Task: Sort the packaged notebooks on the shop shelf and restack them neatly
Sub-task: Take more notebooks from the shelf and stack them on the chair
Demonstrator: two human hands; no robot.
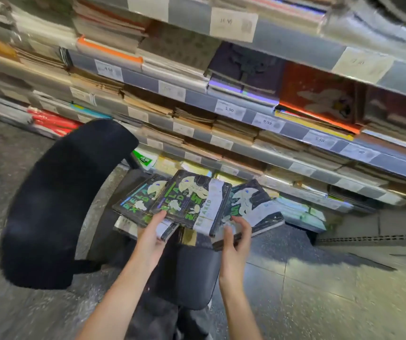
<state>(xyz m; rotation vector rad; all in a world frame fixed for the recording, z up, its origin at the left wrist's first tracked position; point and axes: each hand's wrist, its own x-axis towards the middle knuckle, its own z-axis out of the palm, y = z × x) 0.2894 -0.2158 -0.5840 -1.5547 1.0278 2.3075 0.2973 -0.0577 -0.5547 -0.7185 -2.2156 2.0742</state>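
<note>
Three dark packaged notebooks with green lettering and white cartoon figures lie fanned out low in front of the bottom shelf. The left notebook (138,201) and the middle notebook (192,200) overlap; the right notebook (253,207) is partly under the middle one. My left hand (151,235) holds the near edge of the left and middle ones, thumb on top. My right hand (237,235) grips the near edge of the right notebook with curled fingers. More wrapped stock (297,209) lies on the bottom shelf behind.
Tiered shelves (221,141) full of stacked notebooks and price tags rise ahead. A black office chair with its curved backrest (57,204) at left and its seat (189,273) below my hands stands between me and the shelf. Grey tiled floor (332,290) lies to the right.
</note>
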